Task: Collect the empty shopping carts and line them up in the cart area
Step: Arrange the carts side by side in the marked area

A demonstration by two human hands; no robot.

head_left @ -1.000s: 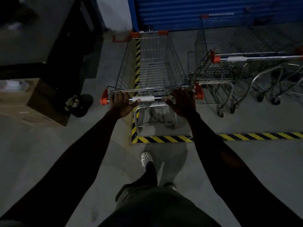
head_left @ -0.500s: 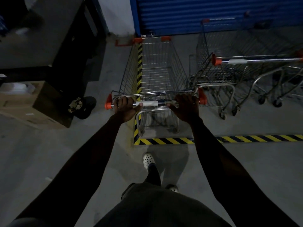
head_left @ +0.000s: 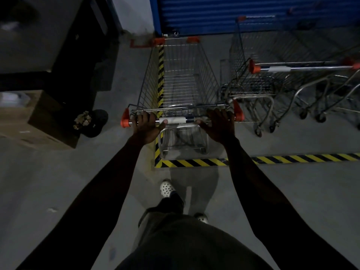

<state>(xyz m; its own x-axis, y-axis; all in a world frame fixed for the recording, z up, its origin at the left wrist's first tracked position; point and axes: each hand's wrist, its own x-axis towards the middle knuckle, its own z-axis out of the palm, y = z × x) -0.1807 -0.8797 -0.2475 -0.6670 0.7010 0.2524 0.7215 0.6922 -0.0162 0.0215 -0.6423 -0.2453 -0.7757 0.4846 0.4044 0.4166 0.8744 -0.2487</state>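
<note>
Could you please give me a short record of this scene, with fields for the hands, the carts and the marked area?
left hand: grips the handle, left of its white label
right hand: grips the same handle, near its right end
pushed cart: empty, nose toward the blue shutter
hazard tape: left strip shows through the cart's basket
parked carts: to the right, inside the tape
cardboard box: on the floor, left

1. The cart (head_left: 181, 78) I hold: bare metal wire mesh, bright, faintly glossy.
2. Its handle bar (head_left: 190, 120): smooth polished metal. The end caps (head_left: 124, 120) are orange plastic.
3. Floor (head_left: 58, 172): grey concrete by its look, matt, lightly scuffed.
4. Shutter (head_left: 253, 14): blue ribbed metal, dull sheen.
5. Box (head_left: 44, 123): brown cardboard, matt.
6. My shoe (head_left: 166, 189): white perforated plastic.
</note>
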